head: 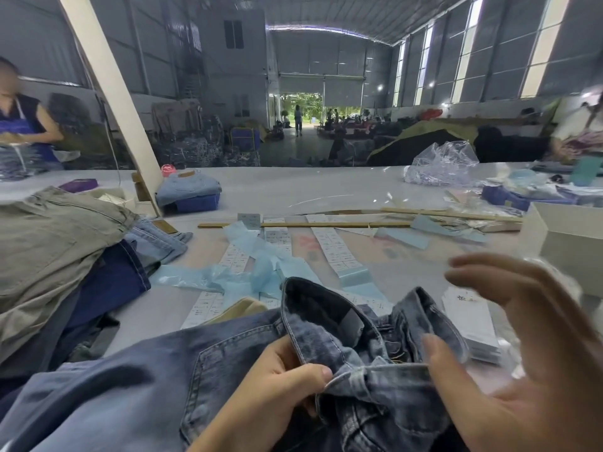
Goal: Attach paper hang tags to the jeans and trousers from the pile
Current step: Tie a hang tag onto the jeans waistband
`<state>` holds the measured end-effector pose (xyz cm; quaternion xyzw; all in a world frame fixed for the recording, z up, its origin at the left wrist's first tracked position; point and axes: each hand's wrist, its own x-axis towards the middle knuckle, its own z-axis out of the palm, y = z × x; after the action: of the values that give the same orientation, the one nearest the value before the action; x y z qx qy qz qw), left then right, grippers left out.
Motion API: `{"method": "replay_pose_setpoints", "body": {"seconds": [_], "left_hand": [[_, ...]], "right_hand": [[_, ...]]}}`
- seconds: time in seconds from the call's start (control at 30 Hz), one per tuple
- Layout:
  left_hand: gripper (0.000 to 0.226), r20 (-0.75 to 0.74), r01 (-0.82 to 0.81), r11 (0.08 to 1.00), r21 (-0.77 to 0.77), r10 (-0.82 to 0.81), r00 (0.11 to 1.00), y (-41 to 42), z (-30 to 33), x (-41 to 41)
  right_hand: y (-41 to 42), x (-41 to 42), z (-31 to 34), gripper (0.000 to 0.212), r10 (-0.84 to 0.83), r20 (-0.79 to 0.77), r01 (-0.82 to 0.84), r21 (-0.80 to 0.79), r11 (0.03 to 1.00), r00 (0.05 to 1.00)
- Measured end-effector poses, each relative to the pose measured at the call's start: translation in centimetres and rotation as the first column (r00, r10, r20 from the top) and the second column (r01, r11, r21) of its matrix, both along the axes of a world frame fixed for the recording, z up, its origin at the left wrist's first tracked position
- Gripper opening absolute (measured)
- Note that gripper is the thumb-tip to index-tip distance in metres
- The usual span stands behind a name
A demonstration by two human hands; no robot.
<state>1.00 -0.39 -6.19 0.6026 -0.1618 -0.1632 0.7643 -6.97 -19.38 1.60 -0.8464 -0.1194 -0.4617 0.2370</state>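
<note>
The blue jeans (228,370) lie across the near edge of the counter (326,187), waistband bunched up and folded open toward the camera. The left hand (277,386) grips the waistband, thumb on top pinching the denim edge, fingers curled beneath. The right hand (522,353) is raised just right of the waistband with fingers spread and relaxed; it is motion-blurred and holds nothing, and the thumb lies close to the denim, contact not determinable.

A stack of white hang tags (473,321) sits on the counter just beyond the right hand, right of the waistband. Strips of white printed labels (332,249) run away from the camera across the counter middle, mixed with pale blue backing paper (261,262). A thin wooden strip (310,225) lies crosswise over their far ends.

At left, the pile of trousers (49,249) holds an olive-grey pair on top, with dark blue and light blue denim beneath. Farther back, folded light denim (187,189) rests on a blue box. A crumpled clear plastic bag (440,168) lies at the far right, and a white box (567,243) stands at the right edge.

A person in a dark sleeveless top (23,125) stands at the far left of the counter. A slanted cream post (111,93) rises from the counter's left side.
</note>
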Motion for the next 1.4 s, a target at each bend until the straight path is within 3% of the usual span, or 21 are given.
{"method": "replay_pose_setpoints", "body": {"seconds": [0.1,0.17,0.23,0.3,0.33,0.43,0.5,0.57,0.6,0.67,0.73,0.8,0.83,0.9,0.97,1.07,1.17,1.23,1.33,1.4], "left_hand": [[0.041,-0.004,0.019,1.000,-0.018,-0.019,1.000,0.2,-0.2,0.0],[0.042,0.012,0.026,0.999,-0.026,-0.026,1.000,0.3,-0.4,-0.1],[0.042,0.016,0.017,0.999,-0.032,-0.016,1.000,0.3,-0.6,-0.1],[0.041,0.010,0.013,0.999,-0.049,-0.012,1.000,0.3,-0.9,0.0],[0.038,0.001,0.006,0.997,-0.072,-0.006,1.000,0.3,-1.1,0.1],[0.029,-0.076,-0.079,0.990,-0.117,0.071,0.995,0.1,-1.6,0.4],[0.025,-0.122,-0.140,0.984,-0.112,0.126,0.985,-0.2,-1.6,0.5],[0.015,-0.079,-0.168,0.986,-0.013,0.166,0.983,-0.5,-1.1,0.0],[0.012,0.010,-0.200,0.975,0.093,0.200,0.980,-0.6,-0.9,-0.3],[0.011,0.327,-0.406,0.854,0.325,0.301,0.896,-1.2,-0.7,-1.0],[0.033,0.633,-0.670,0.634,0.386,0.346,0.693,-1.9,-0.1,-1.4],[0.046,0.832,-0.780,0.529,0.334,0.223,0.508,-2.6,1.2,-1.2],[0.040,0.873,-0.781,0.506,0.365,0.105,0.476,-3.0,2.1,-1.2],[0.027,0.826,-0.707,0.510,0.490,-0.012,0.563,-3.8,3.9,-0.7],[0.042,0.735,-0.642,0.448,0.622,-0.049,0.677,-4.5,4.4,0.0],[0.036,0.690,-0.618,0.377,0.690,-0.087,0.718,-5.9,4.2,0.9],[0.017,0.679,-0.597,0.426,0.680,-0.059,0.732,-6.0,3.3,1.5],[0.015,0.604,-0.517,0.546,0.659,0.026,0.797,-5.4,2.9,1.7],[0.016,0.297,-0.312,0.805,0.504,0.178,0.938,-3.6,2.5,1.9],[0.023,0.087,-0.205,0.891,0.404,0.186,0.979,-2.0,2.2,1.9]], "right_hand": [[1.7,0.4,1.1,0.061,0.189,-0.147,-0.192,-0.002,0.981,0.971],[2.8,1.2,0.9,0.067,0.142,-0.351,-0.184,-0.091,0.979,0.926],[3.2,1.4,-0.7,0.047,0.023,-0.411,-0.101,-0.169,0.980,0.911],[3.2,1.3,-1.8,0.031,0.021,-0.449,-0.110,-0.174,0.978,0.893],[3.1,1.1,-2.5,0.028,0.010,-0.446,-0.089,-0.156,0.984,0.895],[3.1,0.0,-5.3,0.015,0.015,-0.160,-0.014,0.008,1.000,0.987],[3.0,-0.5,-6.5,0.011,0.014,-0.095,-0.006,0.090,0.996,0.995],[2.5,-0.3,-6.7,0.023,0.016,-0.111,0.005,0.180,0.984,0.994],[2.2,-0.2,-6.6,0.028,0.002,-0.117,0.021,0.192,0.981,0.993],[1.9,0.1,-6.0,0.033,-0.016,-0.113,0.035,0.161,0.986,0.993],[2.1,0.2,-5.7,0.040,-0.026,-0.157,0.045,0.120,0.992,0.987],[2.1,0.1,-5.6,0.051,-0.043,-0.267,0.081,0.131,0.988,0.963],[2.1,0.1,-5.3,0.057,-0.052,-0.331,0.105,0.144,0.984,0.942],[2.3,0.2,-4.9,0.075,-0.058,-0.448,0.137,0.145,0.980,0.892],[2.5,0.5,-4.5,0.090,-0.089,-0.545,0.164,0.090,0.982,0.834],[2.6,0.9,-3.8,0.094,-0.109,-0.632,0.182,0.051,0.982,0.767],[2.7,0.9,-3.4,0.097,-0.086,-0.676,0.188,0.079,0.979,0.732],[2.4,0.9,-3.2,0.099,-0.083,-0.692,0.202,0.091,0.975,0.717],[2.0,1.4,-2.7,0.097,-0.060,-0.730,0.192,0.098,0.976,0.681],[1.8,2.1,-2.3,0.088,-0.026,-0.759,0.147,0.092,0.985,0.650]]}}
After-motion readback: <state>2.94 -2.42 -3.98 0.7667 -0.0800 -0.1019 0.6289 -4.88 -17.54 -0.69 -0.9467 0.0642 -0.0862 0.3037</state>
